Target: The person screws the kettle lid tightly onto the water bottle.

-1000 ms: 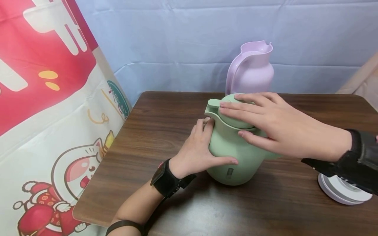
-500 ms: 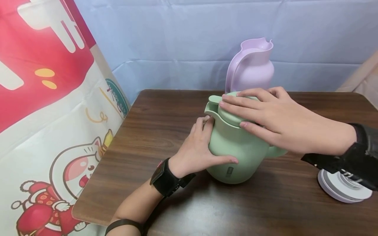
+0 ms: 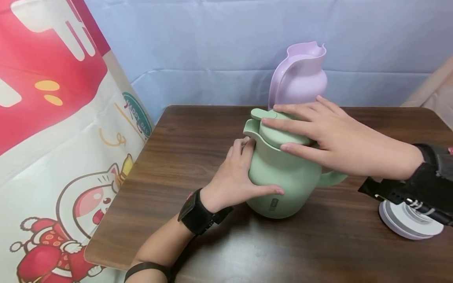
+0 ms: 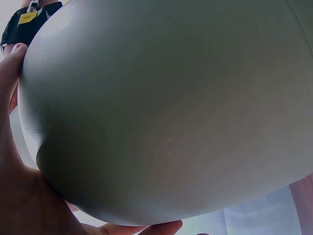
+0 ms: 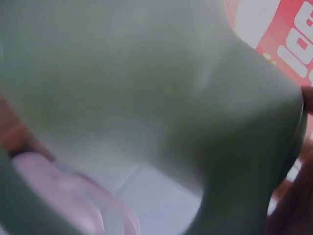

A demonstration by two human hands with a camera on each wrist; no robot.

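Observation:
A pale green thermos jug (image 3: 283,177) stands upright on the table, its spout facing left and its handle (image 3: 332,179) to the right. My left hand (image 3: 235,177) grips the body from the left, thumb across the front and fingers around the far side. Over the round green lid (image 3: 283,135) lies my right hand (image 3: 329,135), fingers across the top and thumb at the near rim. The lid's small lever sits above the spout. Green body (image 4: 166,122) fills most of the left wrist view; the right wrist view is blurred by the same jug (image 5: 122,83).
Behind stands a lilac jug (image 3: 302,80) without a lid, spout up. A round white and lilac lid (image 3: 407,226) lies on the wooden table (image 3: 184,157) at the right, partly under my right wrist strap. Cloth backdrops (image 3: 198,47) hang behind and at the left.
My right hand has turned the lid slightly, so its lever has shifted away from the spout toward the back. The left hand keeps its hold. The camera has tilted a little.

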